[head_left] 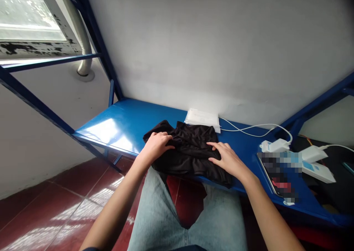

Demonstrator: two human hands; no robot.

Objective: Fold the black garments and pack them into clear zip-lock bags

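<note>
A piece of black clothing [190, 151], rumpled and roughly folded, lies on the blue bench-like surface [155, 112] in front of my knees. Which garment it is, I cannot tell. Its near edge hangs slightly over the front rim. My left hand [159, 144] rests on the left part of the cloth, fingers bent over it and thumb held apart. On the right part lies my right hand [225, 157], its index finger and thumb spread and touching the fabric. Neither hand visibly grips a fold.
Behind the cloth, a white packet [203, 116] lies against the wall. White cables [249, 127] run right to chargers [276, 145] and a power strip [319, 171]. A phone [269, 175] lies near my right forearm. Blue metal bars [95, 33] frame both ends.
</note>
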